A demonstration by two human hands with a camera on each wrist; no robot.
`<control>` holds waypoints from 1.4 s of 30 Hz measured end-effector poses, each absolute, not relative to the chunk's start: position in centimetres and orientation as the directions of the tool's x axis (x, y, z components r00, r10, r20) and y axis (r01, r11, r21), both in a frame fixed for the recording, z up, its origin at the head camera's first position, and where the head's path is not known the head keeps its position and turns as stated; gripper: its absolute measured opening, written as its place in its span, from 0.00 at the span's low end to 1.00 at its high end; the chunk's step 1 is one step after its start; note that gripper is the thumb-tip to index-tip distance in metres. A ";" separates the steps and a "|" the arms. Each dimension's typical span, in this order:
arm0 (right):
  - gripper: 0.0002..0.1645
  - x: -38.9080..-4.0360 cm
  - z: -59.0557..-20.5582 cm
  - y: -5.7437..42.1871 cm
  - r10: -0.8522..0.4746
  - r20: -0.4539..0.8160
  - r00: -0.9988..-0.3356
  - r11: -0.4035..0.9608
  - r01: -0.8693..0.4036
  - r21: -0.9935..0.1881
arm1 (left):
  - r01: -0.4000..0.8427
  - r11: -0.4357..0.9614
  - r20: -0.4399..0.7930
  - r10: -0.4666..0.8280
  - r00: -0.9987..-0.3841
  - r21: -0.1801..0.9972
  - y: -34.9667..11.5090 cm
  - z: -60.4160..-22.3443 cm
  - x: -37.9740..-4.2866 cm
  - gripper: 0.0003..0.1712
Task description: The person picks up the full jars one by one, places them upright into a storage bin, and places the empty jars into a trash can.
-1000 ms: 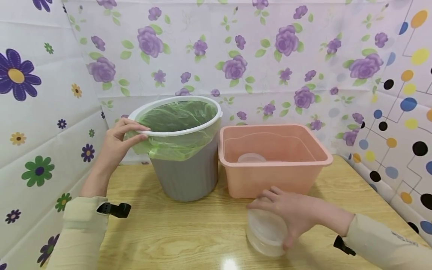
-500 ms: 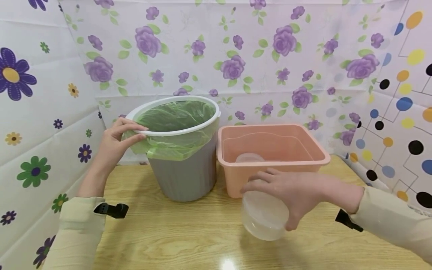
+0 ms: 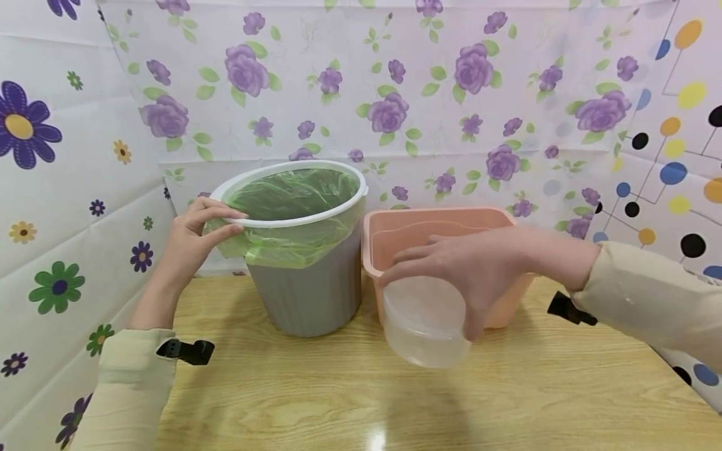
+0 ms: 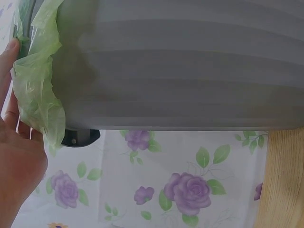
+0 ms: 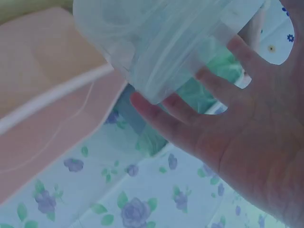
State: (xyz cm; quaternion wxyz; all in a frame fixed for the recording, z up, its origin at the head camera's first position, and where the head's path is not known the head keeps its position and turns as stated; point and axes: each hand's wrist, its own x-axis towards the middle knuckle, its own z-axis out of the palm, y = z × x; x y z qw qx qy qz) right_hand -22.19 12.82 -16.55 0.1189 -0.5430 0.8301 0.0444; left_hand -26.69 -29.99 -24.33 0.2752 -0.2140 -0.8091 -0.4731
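My left hand (image 3: 188, 241) grips the white rim (image 3: 282, 222) of a grey trash bin (image 3: 310, 294), fingers on top and thumb below. A green plastic bag (image 3: 296, 247) lines the bin and folds over its outside; the left wrist view shows the bag (image 4: 40, 90) bunched by my fingers. My right hand (image 3: 474, 266) holds a clear round plastic container (image 3: 425, 326) from above, raised off the table before the pink tub (image 3: 375, 250). Seen from the right wrist, the fingers lie along the side of the container (image 5: 123, 42); its contents cannot be made out.
The bin and the tub stand side by side on a wood-grain table (image 3: 282, 394). Behind them hangs a flowered cloth (image 3: 338, 113), with patterned cloths on both sides. My right hand and the container hide much of the tub.
My right hand has lifted the container off the table and carried it up, forward and slightly left towards the tub. My left hand stays on the bin's rim.
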 end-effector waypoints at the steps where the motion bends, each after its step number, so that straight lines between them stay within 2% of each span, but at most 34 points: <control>1: 0.69 -22.4 -16.2 12.7 -0.891 -0.250 -0.379 0.405 -0.913 -0.060 | 0.604 0.463 0.646 0.086 -0.759 0.648 -30.0 -24.4 -26.7 0.12; 7: 0.67 -23.5 -13.8 11.6 -0.889 -0.281 -0.361 0.397 -0.914 -0.084 | 0.599 0.465 0.640 0.085 -0.763 0.652 -29.9 -24.4 -26.8 0.12; 13: 0.68 -23.1 -10.6 10.4 -0.824 -0.349 -0.447 0.496 -0.866 -0.061 | 0.581 0.481 0.624 0.086 -0.777 0.657 -29.8 -24.3 -26.8 0.13; 21: 0.68 -23.6 -7.0 8.8 -0.793 -0.338 -0.507 0.533 -0.846 0.017 | 0.605 0.457 0.641 0.093 -0.762 0.652 -29.8 -24.1 -26.7 0.12; 34: 0.67 -24.6 -3.3 6.4 -0.671 -0.401 -0.623 0.668 -0.743 0.037 | 0.601 0.458 0.637 0.094 -0.765 0.655 -29.9 -24.2 -26.7 0.12; 42: 0.70 -25.6 -1.8 4.2 -0.674 -0.409 -0.615 0.636 -0.765 0.102 | 0.598 0.461 0.635 0.091 -0.767 0.656 -30.0 -24.2 -26.6 0.12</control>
